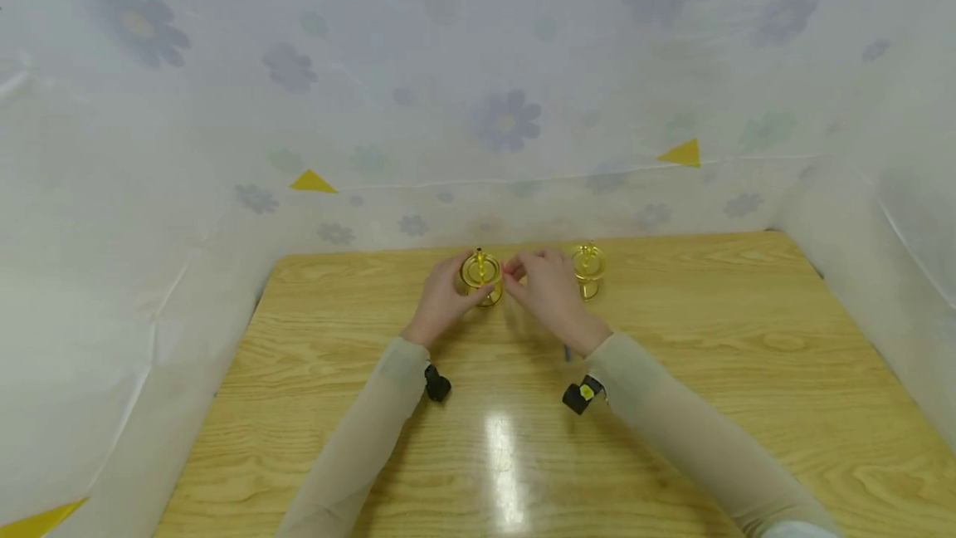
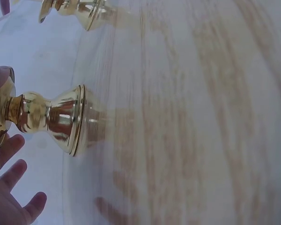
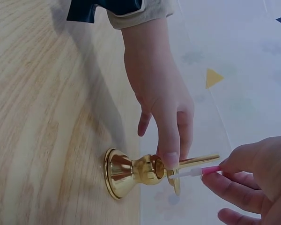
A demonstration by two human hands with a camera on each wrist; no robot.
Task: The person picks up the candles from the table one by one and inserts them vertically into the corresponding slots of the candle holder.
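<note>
The left hand [image 1: 442, 299] is gripping a gold candlestick [image 1: 481, 276] that is standing upright at the far middle of the tabletop [image 1: 747, 372]. The right hand [image 1: 548, 290] is pinching a thin pink-and-white stick [image 3: 193, 172], its tip touching the candlestick's top. A second gold candlestick [image 1: 588, 267] is standing just to the right.

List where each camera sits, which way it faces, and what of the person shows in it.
Head: worn on the head, looking forward and down at the table; shows both sleeves, the left hand and the right hand at one candlestick, a second candlestick beside them.
Left wrist: low by the tabletop, looking along it; shows left fingers by the candlestick.
Right wrist: looks across at the left hand on the candlestick; right fingers pinch a pink stick.
Shared: all three show the held candlestick.
</note>
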